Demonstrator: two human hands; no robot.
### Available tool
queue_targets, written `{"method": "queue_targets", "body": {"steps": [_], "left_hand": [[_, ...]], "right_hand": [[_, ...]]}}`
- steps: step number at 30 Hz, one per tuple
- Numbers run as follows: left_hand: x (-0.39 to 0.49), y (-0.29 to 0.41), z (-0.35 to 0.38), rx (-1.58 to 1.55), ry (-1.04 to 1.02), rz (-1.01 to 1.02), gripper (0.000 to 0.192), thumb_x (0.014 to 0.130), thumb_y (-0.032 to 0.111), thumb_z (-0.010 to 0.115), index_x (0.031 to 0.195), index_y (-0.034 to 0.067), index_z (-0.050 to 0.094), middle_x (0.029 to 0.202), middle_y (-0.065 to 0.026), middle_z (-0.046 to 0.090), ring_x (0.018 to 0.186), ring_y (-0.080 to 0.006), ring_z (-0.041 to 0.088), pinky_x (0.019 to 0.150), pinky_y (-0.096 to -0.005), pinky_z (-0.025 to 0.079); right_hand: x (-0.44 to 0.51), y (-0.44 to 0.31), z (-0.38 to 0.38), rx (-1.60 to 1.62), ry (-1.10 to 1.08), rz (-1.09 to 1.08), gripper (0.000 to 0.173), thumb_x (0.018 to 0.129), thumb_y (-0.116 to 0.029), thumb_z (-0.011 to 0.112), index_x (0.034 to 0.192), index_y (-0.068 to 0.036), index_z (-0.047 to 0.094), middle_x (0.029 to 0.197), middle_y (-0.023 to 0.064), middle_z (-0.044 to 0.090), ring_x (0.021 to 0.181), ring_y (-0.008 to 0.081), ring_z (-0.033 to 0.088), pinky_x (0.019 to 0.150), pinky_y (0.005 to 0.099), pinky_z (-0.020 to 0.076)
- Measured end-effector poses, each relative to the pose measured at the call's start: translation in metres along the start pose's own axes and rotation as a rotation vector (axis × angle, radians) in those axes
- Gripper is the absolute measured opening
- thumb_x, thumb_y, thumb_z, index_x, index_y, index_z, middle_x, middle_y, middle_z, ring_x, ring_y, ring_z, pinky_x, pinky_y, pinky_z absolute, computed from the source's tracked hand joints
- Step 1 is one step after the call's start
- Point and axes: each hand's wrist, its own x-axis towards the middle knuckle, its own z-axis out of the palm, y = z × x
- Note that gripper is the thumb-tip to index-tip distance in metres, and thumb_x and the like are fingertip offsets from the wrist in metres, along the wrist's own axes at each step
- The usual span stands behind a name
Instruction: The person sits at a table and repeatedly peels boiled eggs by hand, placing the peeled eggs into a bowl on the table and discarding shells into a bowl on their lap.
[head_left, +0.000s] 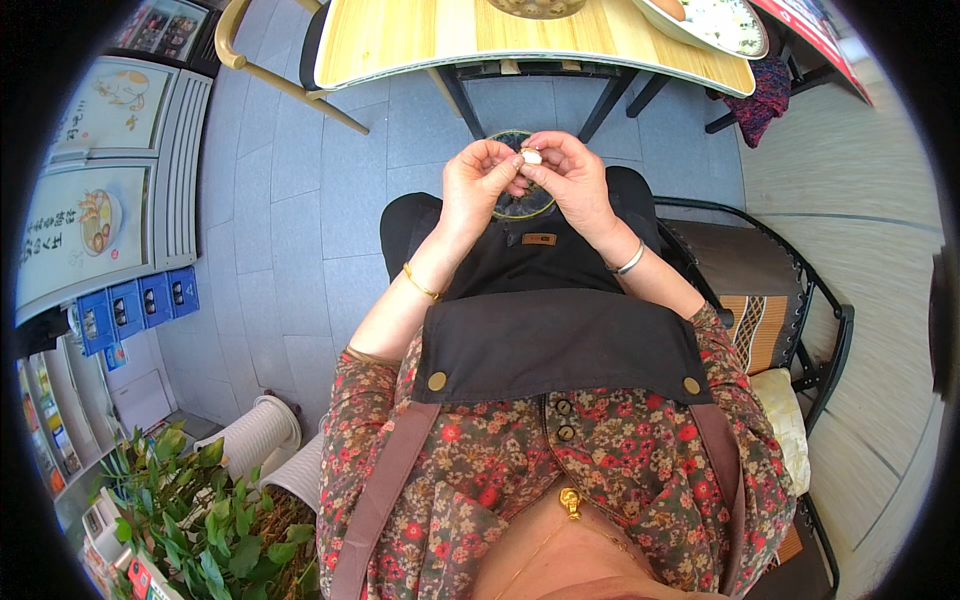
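My left hand (480, 174) and my right hand (576, 178) meet in front of my lap. Between their fingertips is a small, rounded white piece (531, 156) with a brownish patch, perhaps a peeled egg or a clove; its exact kind is hard to tell. My right thumb and fingers pinch it, and the left thumb and fingertips press against its left side. Directly beneath both hands stands a round bin (517, 216) with a yellowish rim and a dark inside, partly hidden by them. A black apron (555, 337) covers my lap.
Ahead is a wooden table (420, 30) holding a bowl of speckled things (536, 7) and a dish of white pieces (757, 45). A wooden chair (285, 84) stands left; a folding recliner (742, 259) is right. Blue crates (142, 304) and a leafy plant (217, 525) lie leftward.
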Motion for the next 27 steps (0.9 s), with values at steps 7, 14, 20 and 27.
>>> {"method": "queue_targets", "body": {"steps": [7,14,20,27], "left_hand": [[-0.0011,-0.0025,0.0005,-0.15,-0.01,-0.039,0.009,0.087,0.004,0.057,0.092,-0.003,0.057,0.082,-0.0108,0.064,0.068,-0.0156,0.063,0.06,-0.0251,0.053],[-0.003,-0.001,0.0022,-0.074,0.021,-0.001,0.009,0.088,0.003,0.054,0.091,-0.004,0.059,0.08,-0.0106,0.064,0.066,-0.0156,0.062,0.059,-0.0248,0.052],[-0.0034,0.0018,0.0021,-0.001,0.009,0.016,0.01,0.088,0.005,0.054,0.091,-0.004,0.059,0.078,-0.0093,0.063,0.064,-0.0139,0.061,0.058,-0.0241,0.05],[-0.0018,0.0003,0.0014,-0.12,0.004,-0.029,0.011,0.089,0.008,0.053,0.088,-0.001,0.058,0.074,-0.0069,0.062,0.061,-0.012,0.059,0.055,-0.0221,0.047]], "right_hand": [[-0.0014,-0.0004,-0.0016,-0.167,0.018,-0.071,0.018,0.08,0.002,0.064,0.096,0.0,0.056,0.091,0.0051,0.06,0.08,0.0084,0.06,0.068,0.0216,0.0511],[-0.0025,0.0025,0.0006,-0.255,0.049,-0.139,0.017,0.078,0.002,0.066,0.093,0.0,0.058,0.093,0.0052,0.057,0.079,0.0101,0.061,0.069,0.0219,0.0513],[-0.0028,0.0033,0.002,-0.245,0.05,-0.146,0.017,0.079,0.002,0.065,0.093,0.001,0.057,0.093,0.0057,0.057,0.079,0.0109,0.062,0.069,0.0225,0.0516],[-0.0031,0.0013,0.0041,-0.13,0.017,-0.067,0.015,0.082,0.001,0.062,0.096,0.001,0.056,0.086,0.0055,0.062,0.076,0.0108,0.062,0.067,0.0221,0.051]]}}
